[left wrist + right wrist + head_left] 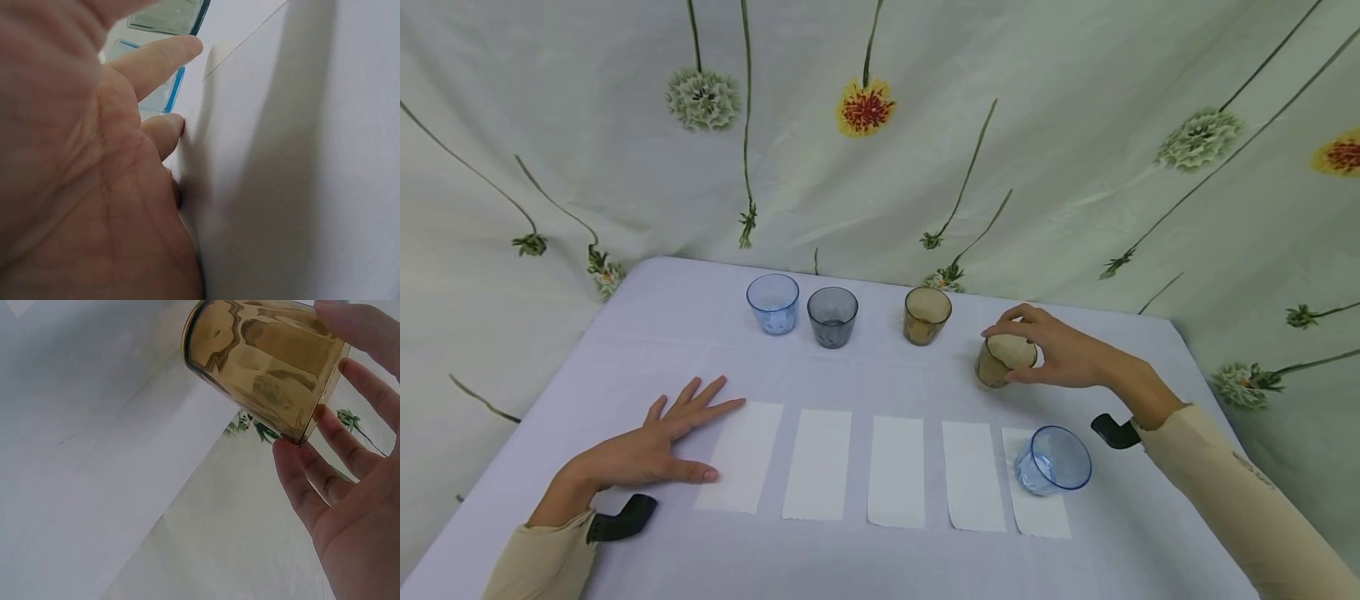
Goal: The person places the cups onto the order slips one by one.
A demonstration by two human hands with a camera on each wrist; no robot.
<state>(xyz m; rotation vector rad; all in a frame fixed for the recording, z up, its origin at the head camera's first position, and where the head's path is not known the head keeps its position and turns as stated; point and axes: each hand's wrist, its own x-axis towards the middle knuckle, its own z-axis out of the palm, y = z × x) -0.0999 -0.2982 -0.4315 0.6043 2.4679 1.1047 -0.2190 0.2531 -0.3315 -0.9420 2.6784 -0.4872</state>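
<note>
My right hand [1052,346] grips an amber glass [992,369] by its rim, thumb on the near side and fingers on the far side. In the right wrist view the same amber glass [262,359] has its rim toward the fingertips [289,450]. Whether its base touches the table cannot be told. My left hand [651,450] rests spread on the table, its index finger and thumb reaching the edge of the leftmost white paper strip [748,458]. A light blue glass [1054,461] stands on the rightmost paper strip [1043,518], nearer me than the gripped glass.
Along the back of the table [647,350] stand a blue glass [773,305], a grey glass [832,318] and another amber glass [927,317]. Several white paper strips [897,471] lie in a row toward the front. A flower-printed cloth [1037,75] hangs behind.
</note>
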